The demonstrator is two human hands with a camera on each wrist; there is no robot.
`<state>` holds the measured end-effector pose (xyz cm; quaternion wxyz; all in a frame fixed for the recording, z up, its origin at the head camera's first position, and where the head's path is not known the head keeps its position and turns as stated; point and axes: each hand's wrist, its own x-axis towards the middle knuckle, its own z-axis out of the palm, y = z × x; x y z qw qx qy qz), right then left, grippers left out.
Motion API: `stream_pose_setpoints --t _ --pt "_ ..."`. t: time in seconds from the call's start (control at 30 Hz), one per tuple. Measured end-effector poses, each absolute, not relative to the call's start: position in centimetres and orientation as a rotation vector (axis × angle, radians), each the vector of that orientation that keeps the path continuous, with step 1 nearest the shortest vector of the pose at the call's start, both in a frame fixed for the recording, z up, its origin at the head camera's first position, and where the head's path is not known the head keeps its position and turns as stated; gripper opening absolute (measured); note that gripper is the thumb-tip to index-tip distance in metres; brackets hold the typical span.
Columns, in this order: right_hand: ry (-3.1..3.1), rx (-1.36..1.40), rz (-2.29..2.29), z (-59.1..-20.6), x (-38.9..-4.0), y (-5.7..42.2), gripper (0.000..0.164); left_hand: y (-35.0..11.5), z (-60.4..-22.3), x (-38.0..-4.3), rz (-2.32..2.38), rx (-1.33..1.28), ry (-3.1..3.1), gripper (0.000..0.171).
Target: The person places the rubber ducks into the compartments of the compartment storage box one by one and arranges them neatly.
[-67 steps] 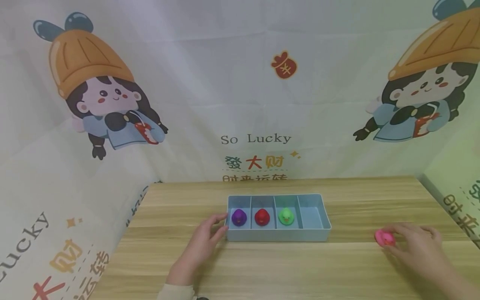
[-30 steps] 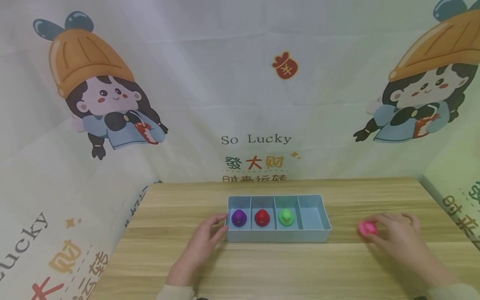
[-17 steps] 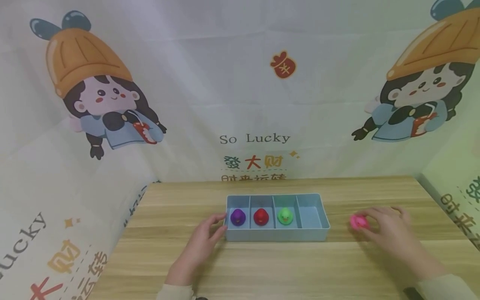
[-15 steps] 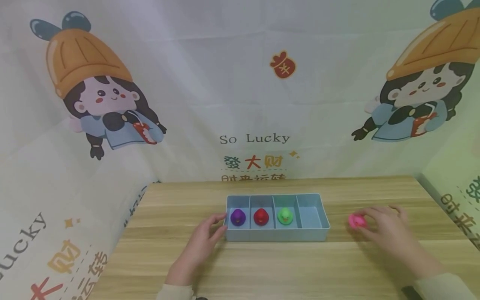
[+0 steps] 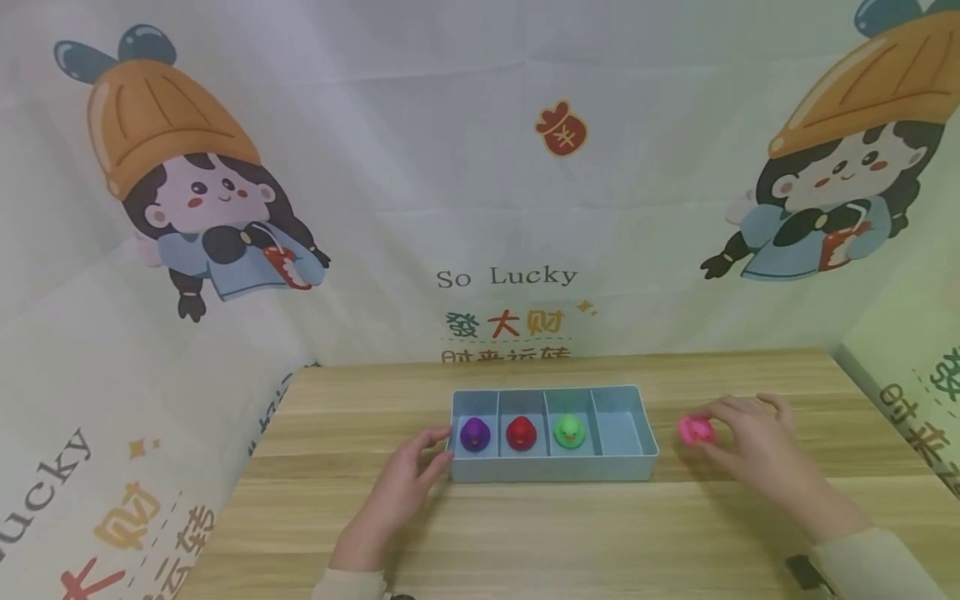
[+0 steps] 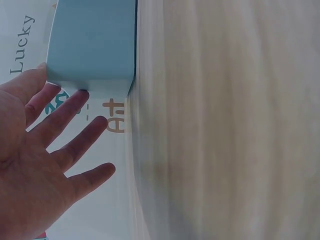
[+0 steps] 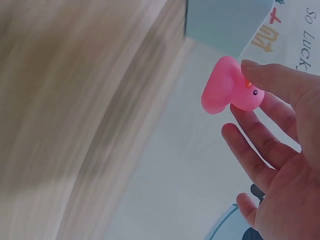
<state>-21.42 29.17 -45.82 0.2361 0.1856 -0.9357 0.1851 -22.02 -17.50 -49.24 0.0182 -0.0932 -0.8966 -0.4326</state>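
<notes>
A pink rubber duck (image 5: 696, 430) is pinched between the thumb and fingers of my right hand (image 5: 765, 454). The right wrist view has this duck (image 7: 227, 87) raised off the wooden table, its head by my thumb. To its left stands a light blue box (image 5: 555, 469) with several compartments in a row. A purple duck (image 5: 475, 434), a red duck (image 5: 521, 433) and a green duck (image 5: 569, 431) each sit in their own compartment; the rightmost one holds nothing. My left hand (image 5: 401, 487) touches the box's left end with fingertips, its fingers fairly straight and spread in the left wrist view.
The box stands on a wood-grain table (image 5: 540, 542). Behind and beside the table hangs a pale printed cloth (image 5: 390, 167) with cartoon figures and lettering. A dark band (image 5: 806, 573) shows near my right sleeve.
My right hand has carried the pink duck leftward and away from me, closer to the box's right end. The left hand and the box have stayed in place.
</notes>
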Motion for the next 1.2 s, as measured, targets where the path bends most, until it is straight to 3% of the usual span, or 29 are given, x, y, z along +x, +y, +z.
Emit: stream_pose_setpoints --t 1.2 --pt "-2.602 0.559 0.652 -43.6 -23.6 23.2 0.031 -17.5 -49.2 -21.9 -1.327 -0.286 -2.780 0.042"
